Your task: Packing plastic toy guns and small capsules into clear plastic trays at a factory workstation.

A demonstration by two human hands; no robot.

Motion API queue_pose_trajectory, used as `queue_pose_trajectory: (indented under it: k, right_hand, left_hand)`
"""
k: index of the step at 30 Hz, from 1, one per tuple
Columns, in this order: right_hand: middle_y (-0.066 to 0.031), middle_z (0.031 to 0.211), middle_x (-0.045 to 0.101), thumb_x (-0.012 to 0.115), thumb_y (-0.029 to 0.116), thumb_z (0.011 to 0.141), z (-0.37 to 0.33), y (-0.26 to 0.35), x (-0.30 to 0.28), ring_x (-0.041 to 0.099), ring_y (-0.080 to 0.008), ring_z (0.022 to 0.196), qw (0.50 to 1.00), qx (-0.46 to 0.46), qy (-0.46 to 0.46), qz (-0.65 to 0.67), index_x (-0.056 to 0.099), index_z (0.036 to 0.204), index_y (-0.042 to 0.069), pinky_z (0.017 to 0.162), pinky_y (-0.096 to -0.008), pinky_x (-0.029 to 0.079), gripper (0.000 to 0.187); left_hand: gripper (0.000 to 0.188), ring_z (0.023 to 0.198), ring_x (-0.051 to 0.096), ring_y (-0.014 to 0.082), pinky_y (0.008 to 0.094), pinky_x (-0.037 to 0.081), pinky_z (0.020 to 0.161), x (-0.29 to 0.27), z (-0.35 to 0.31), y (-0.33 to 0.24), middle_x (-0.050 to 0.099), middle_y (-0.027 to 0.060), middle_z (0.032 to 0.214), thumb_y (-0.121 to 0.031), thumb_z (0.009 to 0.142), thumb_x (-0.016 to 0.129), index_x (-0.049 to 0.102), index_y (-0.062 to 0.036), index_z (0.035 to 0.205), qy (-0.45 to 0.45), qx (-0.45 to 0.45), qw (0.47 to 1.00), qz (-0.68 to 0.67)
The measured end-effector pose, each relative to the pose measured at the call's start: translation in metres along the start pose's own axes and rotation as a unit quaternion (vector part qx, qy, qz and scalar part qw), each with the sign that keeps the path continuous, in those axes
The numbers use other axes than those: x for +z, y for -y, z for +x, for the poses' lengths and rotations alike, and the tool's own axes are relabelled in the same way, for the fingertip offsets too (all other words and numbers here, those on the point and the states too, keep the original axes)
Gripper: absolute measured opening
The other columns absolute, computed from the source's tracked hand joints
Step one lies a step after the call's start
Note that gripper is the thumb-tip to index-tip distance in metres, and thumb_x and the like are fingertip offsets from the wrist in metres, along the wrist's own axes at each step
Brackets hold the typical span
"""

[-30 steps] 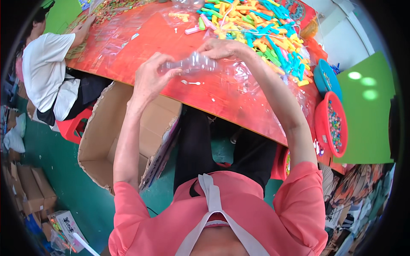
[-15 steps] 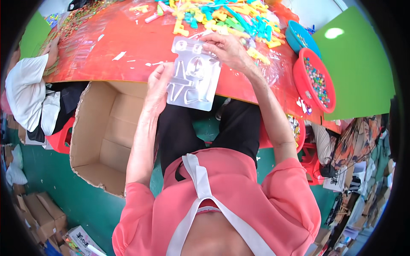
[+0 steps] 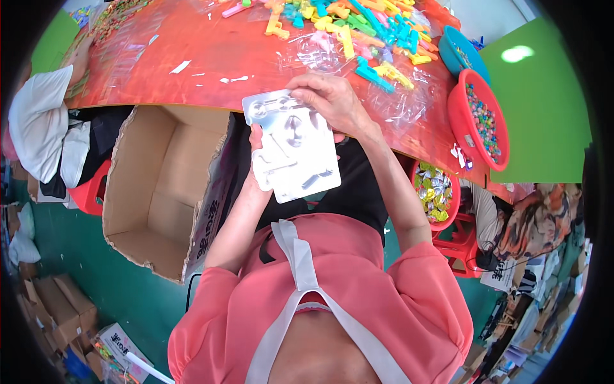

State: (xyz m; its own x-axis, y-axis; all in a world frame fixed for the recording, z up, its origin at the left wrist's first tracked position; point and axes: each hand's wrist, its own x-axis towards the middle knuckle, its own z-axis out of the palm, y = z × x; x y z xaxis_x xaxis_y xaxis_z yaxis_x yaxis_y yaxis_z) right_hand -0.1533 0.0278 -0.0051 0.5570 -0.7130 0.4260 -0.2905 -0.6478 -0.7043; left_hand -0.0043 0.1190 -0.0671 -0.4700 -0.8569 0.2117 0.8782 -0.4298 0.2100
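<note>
A clear plastic blister tray (image 3: pixel 281 171) with moulded hollows is held up over my lap, near the table's front edge. My left hand (image 3: pixel 254 182) grips its left side; the thumb shows at the edge and the other fingers are mostly hidden behind the tray. At the upper right corner, my right hand (image 3: pixel 336 102) pinches the tray with bent fingers. Glare covers much of the tray, and I see nothing lying in its hollows. Beyond my right hand, a blue-green toy gun (image 3: pixel 373 73) lies on the red table (image 3: pixel 192 48).
Colourful plastic toys (image 3: pixel 390 29) are heaped at the back. On the right are a blue basin (image 3: pixel 453 54), a red basin (image 3: pixel 462 121) of small colourful pieces and a lower tub (image 3: pixel 441 221) of yellow and silver packets. A cardboard box (image 3: pixel 150 211) stands left, near a person's white sleeve (image 3: pixel 41 121).
The tray has come down and closer to my body, turning slightly. My left hand has shifted further behind it, and the right hand has moved down with its upper edge.
</note>
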Motion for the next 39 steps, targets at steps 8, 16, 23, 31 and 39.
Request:
queue_pose_trajectory:
  k: [8, 16, 23, 31, 39]
  right_hand:
    - [-0.0056, 0.097, 0.065, 0.072, 0.012, 0.082, 0.011, 0.007, 0.015, 0.061, -0.0255, 0.093, 0.978, -0.139, -0.078, -0.137, 0.07, 0.104, 0.006, 0.08, -0.0365, 0.048, 0.023]
    - [-0.0031, 0.094, 0.064, 0.076, 0.013, 0.074, 0.014, 0.011, 0.031, 0.06, -0.0219, 0.09, 0.925, -0.191, -0.187, -0.268, 0.068, 0.093, 0.008, 0.081, -0.036, 0.044, 0.02]
    - [-0.0062, 0.099, 0.064, 0.071, 0.006, 0.071, 0.008, 0.027, 0.016, 0.06, -0.0267, 0.095, 0.92, -0.261, -0.022, -0.292, 0.061, 0.091, 0.006, 0.083, -0.0389, 0.045, 0.023]
    - [-0.0161, 0.106, 0.066, 0.068, -0.002, 0.073, 0.003, 0.071, -0.005, 0.066, -0.0337, 0.101, 0.928, -0.301, 0.061, -0.21, 0.059, 0.095, -0.003, 0.079, -0.0412, 0.057, 0.023]
    - [-0.0075, 0.082, 0.065, 0.067, 0.008, 0.089, 0.089, 0.032, -0.031, 0.06, -0.0163, 0.071, 0.991, -0.03, -0.081, -0.107, 0.06, 0.088, 0.002, 0.062, -0.0285, 0.05, 0.01]
  left_hand:
    - [0.081, 0.117, 0.06, 0.0266, 0.0447, 0.052, 0.098, -0.006, -0.016, -0.028, 0.056, 0.0144, 0.132, -0.044, 0.083, 0.074, 0.039, -0.002, 0.143, -0.12, 0.026, 0.988, 0.093]
    - [0.077, 0.114, 0.061, 0.0281, 0.045, 0.053, 0.095, -0.007, -0.016, -0.033, 0.057, 0.0147, 0.13, -0.047, 0.086, 0.07, 0.041, -0.0026, 0.141, -0.134, 0.064, 0.983, 0.11]
    - [0.076, 0.106, 0.065, 0.0388, 0.0507, 0.053, 0.095, 0.003, -0.021, -0.039, 0.062, 0.0224, 0.123, -0.052, 0.086, 0.062, 0.047, 0.0018, 0.137, -0.129, 0.069, 0.984, -0.101]
    - [0.088, 0.117, 0.059, 0.0326, 0.0456, 0.051, 0.099, 0.004, -0.056, -0.053, 0.055, 0.0216, 0.131, -0.039, 0.076, 0.076, 0.036, -0.0038, 0.146, -0.138, 0.162, 0.977, 0.021]
    - [0.086, 0.115, 0.058, 0.0368, 0.0499, 0.049, 0.097, -0.005, -0.115, -0.134, 0.057, 0.025, 0.126, -0.062, 0.085, 0.058, 0.042, 0.0024, 0.14, -0.253, 0.356, 0.896, 0.081]
